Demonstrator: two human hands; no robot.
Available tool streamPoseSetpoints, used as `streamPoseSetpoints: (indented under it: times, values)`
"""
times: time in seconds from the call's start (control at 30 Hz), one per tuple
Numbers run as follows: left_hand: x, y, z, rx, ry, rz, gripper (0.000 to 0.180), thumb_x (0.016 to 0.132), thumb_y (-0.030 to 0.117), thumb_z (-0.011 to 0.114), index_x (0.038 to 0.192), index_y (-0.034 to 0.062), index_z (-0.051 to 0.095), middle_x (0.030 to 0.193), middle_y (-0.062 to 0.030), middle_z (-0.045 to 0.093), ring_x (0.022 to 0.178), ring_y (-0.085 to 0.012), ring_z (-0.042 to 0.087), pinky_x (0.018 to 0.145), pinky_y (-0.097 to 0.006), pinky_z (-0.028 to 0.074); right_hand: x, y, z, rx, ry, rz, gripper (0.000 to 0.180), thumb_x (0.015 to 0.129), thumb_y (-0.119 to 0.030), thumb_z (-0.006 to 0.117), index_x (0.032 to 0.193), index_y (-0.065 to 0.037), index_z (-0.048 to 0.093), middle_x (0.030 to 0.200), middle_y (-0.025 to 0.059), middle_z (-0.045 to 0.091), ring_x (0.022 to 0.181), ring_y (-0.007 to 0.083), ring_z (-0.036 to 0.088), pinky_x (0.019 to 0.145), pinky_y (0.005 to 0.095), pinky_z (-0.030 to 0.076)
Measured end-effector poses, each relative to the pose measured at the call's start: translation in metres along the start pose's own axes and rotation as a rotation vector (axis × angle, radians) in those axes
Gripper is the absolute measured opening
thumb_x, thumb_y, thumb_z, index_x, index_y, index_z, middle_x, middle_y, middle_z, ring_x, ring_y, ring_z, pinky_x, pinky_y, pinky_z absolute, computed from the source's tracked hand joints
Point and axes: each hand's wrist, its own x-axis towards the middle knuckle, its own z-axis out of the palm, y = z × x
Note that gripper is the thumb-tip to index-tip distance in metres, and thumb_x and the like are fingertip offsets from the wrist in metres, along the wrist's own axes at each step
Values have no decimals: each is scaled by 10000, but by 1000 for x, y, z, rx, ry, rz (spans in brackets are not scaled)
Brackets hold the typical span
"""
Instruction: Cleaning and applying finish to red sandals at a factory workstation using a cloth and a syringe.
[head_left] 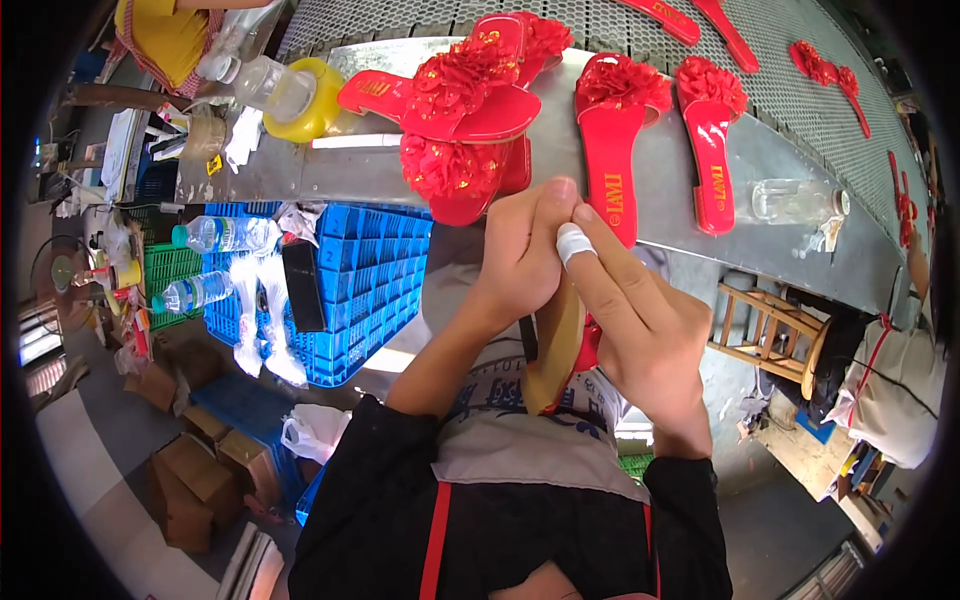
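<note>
Close to my chest, a red slide sandal [553, 355] with a tan sole is held on its edge between both hands. My left hand [520, 255] is closed around its upper end, thumb pressed near the tip. My right hand [645, 325], with white tape on one finger, closes over the same end from the right; the fingers hide much of the shoe. Just beyond, two red sandals with ruffled flowers, the left sandal [607, 165] and the right sandal [712, 150], lie on the metal bench [555, 120]. Left of them is a pile of similar red sandals [465, 105].
A clear bottle [790, 202] lies at the bench's right; another bottle [270, 85] is by a yellow ring-shaped object [320, 105] at left. A mesh conveyor [590, 25] carrying red sandals runs behind. Blue crates [370, 290] stand below left, a wooden stool [765, 335] right.
</note>
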Motion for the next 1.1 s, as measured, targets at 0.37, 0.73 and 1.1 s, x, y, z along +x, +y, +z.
streamPoseSetpoints:
  times: [0.37, 0.73, 1.1]
  values:
    - [-4, 15, 6, 204, 91, 150, 545, 1106, 312, 278, 824, -21, 605, 642, -61, 535, 576, -106, 454, 552, -282, 357, -4, -13, -9, -122, -97, 71, 403, 700, 55, 663, 1098, 2, 698, 1223, 163, 685, 619, 193, 655, 505, 291, 492]
    - [-6, 19, 8, 212, 188, 114, 468, 1105, 308, 291, 1035, -18, 619, 607, -13, 512, 544, -46, 393, 522, -221, 294, -8, -11, -7, -136, -66, 43, 401, 686, -29, 673, 1086, -16, 705, 1195, 147, 699, 551, 132, 558, 478, 253, 455]
    - [-11, 21, 5, 152, 171, 13, 445, 1103, 291, 307, 1009, -14, 617, 667, -23, 530, 597, -61, 435, 552, -234, 329, -19, -19, -10, -185, -23, 38, 420, 668, -119, 683, 1081, -47, 706, 1182, 116, 705, 494, 90, 469, 457, 218, 419]
